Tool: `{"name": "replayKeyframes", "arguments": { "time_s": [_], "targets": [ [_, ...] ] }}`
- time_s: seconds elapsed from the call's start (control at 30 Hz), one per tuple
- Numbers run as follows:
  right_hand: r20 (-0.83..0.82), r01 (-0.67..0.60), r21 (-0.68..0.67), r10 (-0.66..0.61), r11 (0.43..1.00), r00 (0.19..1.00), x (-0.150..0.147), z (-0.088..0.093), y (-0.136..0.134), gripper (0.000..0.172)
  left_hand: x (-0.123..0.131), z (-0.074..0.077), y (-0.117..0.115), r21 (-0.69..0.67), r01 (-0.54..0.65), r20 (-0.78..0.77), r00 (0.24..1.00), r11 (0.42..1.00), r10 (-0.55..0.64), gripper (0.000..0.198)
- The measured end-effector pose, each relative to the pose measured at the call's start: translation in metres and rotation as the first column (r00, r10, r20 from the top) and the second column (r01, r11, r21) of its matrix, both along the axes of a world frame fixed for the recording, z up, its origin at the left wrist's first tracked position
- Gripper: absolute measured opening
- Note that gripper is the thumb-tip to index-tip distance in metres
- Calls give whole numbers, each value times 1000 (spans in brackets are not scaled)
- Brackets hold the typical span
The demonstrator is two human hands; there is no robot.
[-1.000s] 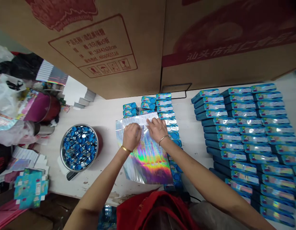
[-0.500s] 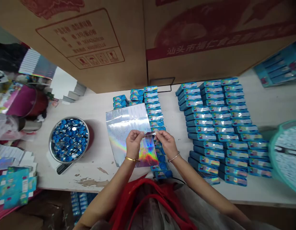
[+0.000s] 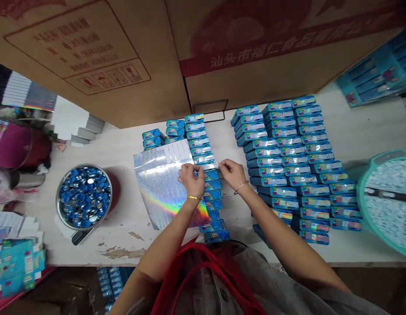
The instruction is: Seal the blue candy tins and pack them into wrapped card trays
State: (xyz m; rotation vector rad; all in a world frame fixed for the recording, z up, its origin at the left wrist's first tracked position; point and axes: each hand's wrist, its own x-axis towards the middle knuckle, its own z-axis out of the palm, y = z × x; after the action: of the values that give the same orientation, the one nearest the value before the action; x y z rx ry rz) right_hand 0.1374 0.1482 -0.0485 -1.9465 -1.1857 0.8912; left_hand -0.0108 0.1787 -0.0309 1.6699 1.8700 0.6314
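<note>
A narrow silver sticker strip [image 3: 209, 166] is stretched across one of the blue tins [image 3: 212, 194] in the middle column. My left hand [image 3: 192, 180] pinches the strip's left end, its wrist over a shiny holographic sticker sheet [image 3: 163, 175]. At the other end, the thumb and finger of my right hand [image 3: 233, 174] are closed on the strip's tip. Tins farther up this column carry shiny strips on their edges; lower ones show round blue recesses. Part of the column lies under the sheet and my left hand.
To the left stands a metal bowl [image 3: 59, 199] of blue and silver caps. Rows of blue tins with strips [image 3: 290, 170] fill the right side, beside a turquoise basket [image 3: 362, 192] of small pale pieces. A large cardboard box [image 3: 150, 103] blocks the back.
The strip has moved from above the sheet's right edge onto the tin column, farther up it. Both hands went along, holding its ends. The camera view has shifted slightly.
</note>
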Motion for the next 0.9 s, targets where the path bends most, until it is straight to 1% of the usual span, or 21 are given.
{"name": "replayKeyframes", "arguments": {
  "time_s": [0.1, 0.2, 0.23, 0.3, 0.37, 0.43, 0.47, 0.53, 0.6, 0.67, 0.7, 0.73, 0.77, 0.83, 0.9],
  "targets": [
    [31, -25, -22, 26, 999, 999, 1, -9, 2, 28, 1, -6, 2, 10, 43, -90, 995, 999, -42, 8],
    [11, -23, -41, 23, 999, 1000, 1, -17, 1, 28, 2, -8, 4, -4, 79, -157, 985, 997, -79, 6],
    [-9, -9, -47, 8, 999, 1000, 0, -20, 0, 27, 2, -7, 5, -8, 77, -171, 982, 997, -78, 9],
    [-68, 34, -47, -37, 998, 997, -4, -26, -1, 28, 3, -5, 8, -13, 51, -182, 982, 999, -52, 25],
    [-151, 71, -9, -72, 997, 986, -8, -31, -4, 33, 3, -3, 11, -24, 23, -174, 984, 999, -27, 37],
    [-216, 66, 54, -53, 996, 975, -10, -35, -10, 37, 5, -2, 12, -42, 25, -165, 986, 999, -32, 39],
    [-223, 43, 78, -24, 996, 975, -10, -35, -13, 38, 6, -2, 11, -49, 33, -165, 985, 998, -41, 38],
    [-149, -45, 84, 58, 995, 987, -8, -33, -18, 37, 7, -2, 10, -60, 52, -172, 983, 997, -61, 37],
    [41, -105, 53, 103, 993, 994, -5, -27, -20, 36, 3, -2, 11, -77, 86, -156, 983, 993, -97, 31],
    [269, -103, 46, 87, 994, 959, -8, -17, -13, 37, -11, -1, 19, -64, 144, -74, 986, 988, -148, 24],
    [359, -106, 59, 78, 993, 930, -12, -10, -7, 38, -22, 1, 28, -27, 177, -27, 984, 984, -177, 20],
    [424, -130, 75, 87, 989, 901, -19, -4, 1, 39, -36, 3, 38, 27, 205, 2, 979, 978, -205, 17],
    [466, -182, 83, 123, 980, 876, -28, 3, 12, 40, -51, 5, 51, 87, 224, -2, 974, 971, -225, 17],
    [504, -334, 68, 256, 940, 825, -53, 14, 35, 40, -84, 8, 80, 175, 251, -112, 966, 952, -234, 20],
    [520, -465, 19, 389, 885, 761, -80, 19, 58, 40, -111, 7, 109, 170, 284, -274, 933, 944, -232, 25]
  ]
}}
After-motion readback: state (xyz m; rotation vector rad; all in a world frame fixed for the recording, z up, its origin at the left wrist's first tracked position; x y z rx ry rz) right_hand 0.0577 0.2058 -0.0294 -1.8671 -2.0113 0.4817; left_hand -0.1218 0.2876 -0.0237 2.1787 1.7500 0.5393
